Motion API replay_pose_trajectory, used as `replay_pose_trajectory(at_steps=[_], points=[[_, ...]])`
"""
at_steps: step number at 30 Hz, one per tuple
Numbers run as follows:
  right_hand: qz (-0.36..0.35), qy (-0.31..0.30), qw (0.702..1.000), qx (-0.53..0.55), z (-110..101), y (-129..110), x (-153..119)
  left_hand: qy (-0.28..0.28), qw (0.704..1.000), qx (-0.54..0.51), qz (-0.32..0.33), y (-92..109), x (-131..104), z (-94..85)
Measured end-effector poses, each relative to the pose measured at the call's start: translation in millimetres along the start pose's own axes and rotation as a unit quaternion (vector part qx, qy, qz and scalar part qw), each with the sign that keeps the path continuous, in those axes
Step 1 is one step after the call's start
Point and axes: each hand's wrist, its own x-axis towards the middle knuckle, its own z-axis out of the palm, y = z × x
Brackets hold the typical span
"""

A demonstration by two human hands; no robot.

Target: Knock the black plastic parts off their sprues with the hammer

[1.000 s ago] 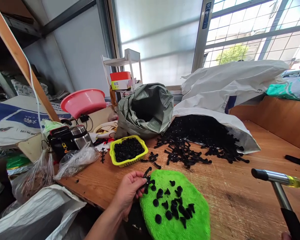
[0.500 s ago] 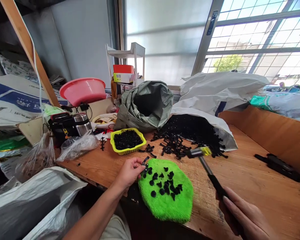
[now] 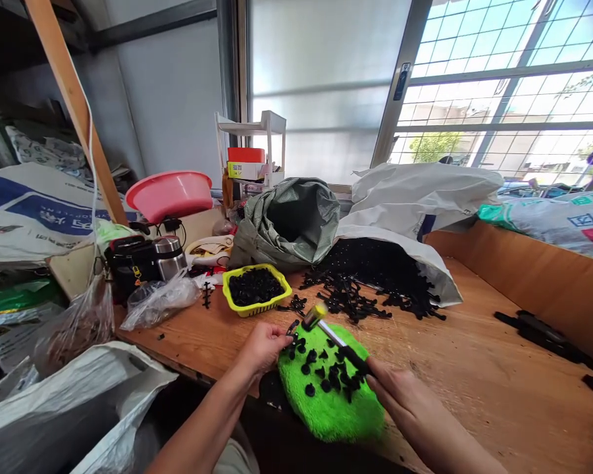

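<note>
My left hand point(image 3: 265, 345) pinches a black moulded rubber piece point(image 3: 293, 326) at the upper left edge of a fuzzy green cloth pad point(image 3: 320, 418). My right hand point(image 3: 387, 378) is wrapped round the black handle of a small hammer point(image 3: 338, 337). The hammer's head, with a yellow face, is just above and right of the pinched piece; whether they touch I cannot tell. Several small black caps point(image 3: 332, 378) lie scattered over the pad, under and beside the hammer handle.
A yellow basket point(image 3: 249, 311) of black parts stands behind my left hand. Black moulded pieces point(image 3: 350, 296) spill from a white sack point(image 3: 444, 280). A grey-green sack point(image 3: 257, 230) gapes open at the back. A steel flask point(image 3: 170, 258) stands left; a dark tool-like object point(image 3: 547, 334) lies right.
The hammer in my right hand has swung left and inward, from right of the pad to over its upper left part. My left hand still pinches its piece there. The view has tilted slightly upward.
</note>
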Motion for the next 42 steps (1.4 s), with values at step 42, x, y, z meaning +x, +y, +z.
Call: replay_pose_trajectory(at_steps=[42], points=[[0.064, 0.064, 0.964, 0.249, 18, 39, -30, -0.050, 0.988, -0.128, -0.066, 5, 12, 11.4]])
